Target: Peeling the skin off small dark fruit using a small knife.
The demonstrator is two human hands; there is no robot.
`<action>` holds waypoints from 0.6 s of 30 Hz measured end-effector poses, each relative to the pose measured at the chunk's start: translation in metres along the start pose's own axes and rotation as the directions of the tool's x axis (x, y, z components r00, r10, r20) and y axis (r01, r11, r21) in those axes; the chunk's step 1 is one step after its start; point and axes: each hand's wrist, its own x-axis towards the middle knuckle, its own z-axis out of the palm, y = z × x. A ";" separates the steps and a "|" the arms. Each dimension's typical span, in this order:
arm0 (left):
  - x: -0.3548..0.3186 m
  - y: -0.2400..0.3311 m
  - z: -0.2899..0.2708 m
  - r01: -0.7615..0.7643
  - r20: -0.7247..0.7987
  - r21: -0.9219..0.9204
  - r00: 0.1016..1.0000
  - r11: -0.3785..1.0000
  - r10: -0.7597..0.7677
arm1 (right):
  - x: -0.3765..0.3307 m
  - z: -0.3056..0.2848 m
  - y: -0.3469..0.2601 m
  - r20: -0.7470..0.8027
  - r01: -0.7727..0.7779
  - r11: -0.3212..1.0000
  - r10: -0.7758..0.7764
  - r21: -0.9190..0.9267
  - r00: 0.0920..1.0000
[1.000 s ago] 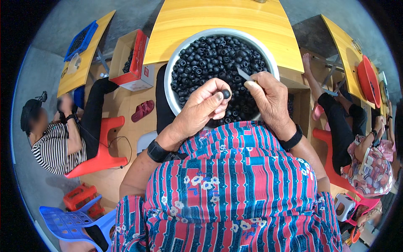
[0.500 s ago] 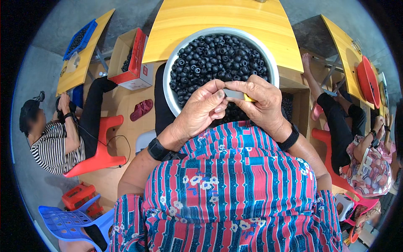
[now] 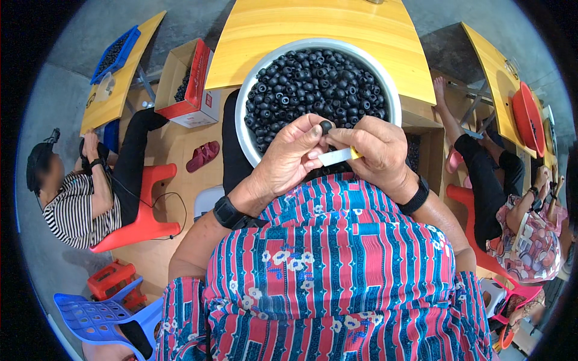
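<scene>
Pinched between the thumb and fingers of my left hand [image 3: 284, 150] is a small round black part [image 3: 326, 127]. My right hand [image 3: 380, 148] is closed around a small knife [image 3: 335, 157] with a flat, pale blade and a bit of yellow at the handle. The blade points left, just below the black part, its tip near my left fingers. Both hands meet over the near edge of a large pale metal basin [image 3: 394, 99]. Many small black parts [image 3: 313, 84], some showing a hole, fill that basin.
Beyond the basin stands a yellow wooden table [image 3: 325, 21]. A red and white carton [image 3: 195, 90] and a red slipper [image 3: 203, 156] are on the floor to the left. Seated people [image 3: 84, 204] work on both sides. A blue chair [image 3: 99, 316] stands at lower left.
The knife blade has dropped and swung lower, away from between my fingertips. The black part now shows at my left fingertips. Both hands stay over the basin's near edge.
</scene>
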 end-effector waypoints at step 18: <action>-0.008 0.019 0.023 -0.166 0.104 0.468 0.986 0.868 0.132 | 0.001 -0.010 -0.007 0.123 -0.190 0.981 0.194 -0.046 0.973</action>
